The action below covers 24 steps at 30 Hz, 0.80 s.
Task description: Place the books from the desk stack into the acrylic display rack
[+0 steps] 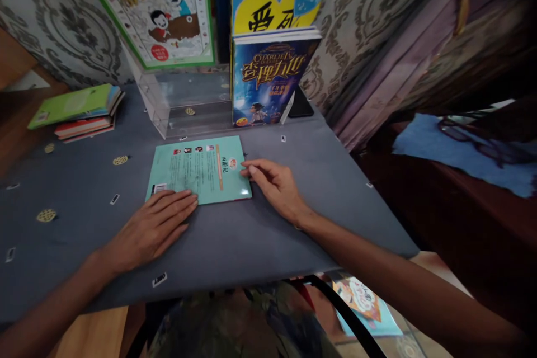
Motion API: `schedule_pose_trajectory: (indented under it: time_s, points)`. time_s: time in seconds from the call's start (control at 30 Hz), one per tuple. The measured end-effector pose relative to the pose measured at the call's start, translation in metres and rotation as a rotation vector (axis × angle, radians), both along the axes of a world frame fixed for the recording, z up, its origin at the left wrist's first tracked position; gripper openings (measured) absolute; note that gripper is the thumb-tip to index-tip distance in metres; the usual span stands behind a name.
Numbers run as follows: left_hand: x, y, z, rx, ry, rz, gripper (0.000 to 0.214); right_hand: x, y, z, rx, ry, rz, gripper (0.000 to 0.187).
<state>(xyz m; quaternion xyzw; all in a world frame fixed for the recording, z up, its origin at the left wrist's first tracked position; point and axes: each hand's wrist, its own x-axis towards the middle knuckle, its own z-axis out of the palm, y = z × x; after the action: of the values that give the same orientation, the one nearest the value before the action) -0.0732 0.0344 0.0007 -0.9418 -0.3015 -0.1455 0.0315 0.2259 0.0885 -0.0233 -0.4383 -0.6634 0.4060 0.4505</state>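
Note:
A thin teal book lies flat on the grey table, back cover up. My left hand rests flat with its fingers stretched out, the fingertips on the book's near left edge. My right hand lies at the book's right edge, fingers loosely extended and touching the cover near its spine. Neither hand grips anything.
A clear plastic book stand sits behind the teal book, with a dark blue storybook upright beside it and a colouring book leaning above. A stack of books lies at the far left. Small stickers dot the table. A black chair frame shows below.

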Motion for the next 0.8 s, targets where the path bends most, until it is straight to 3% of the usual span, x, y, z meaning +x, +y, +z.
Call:
schedule_pose_trajectory:
  time_s: [0.5, 0.67, 0.8]
  points:
    - [0.09, 0.022, -0.01, -0.019, 0.016, -0.176, 0.045, 0.0, 0.0, 0.001, 0.062, -0.023, 0.003, 0.028]
    - [0.099, 0.025, -0.009, 0.013, 0.011, -0.19, 0.041, 0.001, -0.003, 0.003, 0.133, -0.116, 0.002, 0.029]
    - [0.098, 0.027, -0.01, 0.016, -0.018, -0.195, 0.043, 0.001, 0.011, 0.003, 0.332, -0.319, 0.099, 0.029]
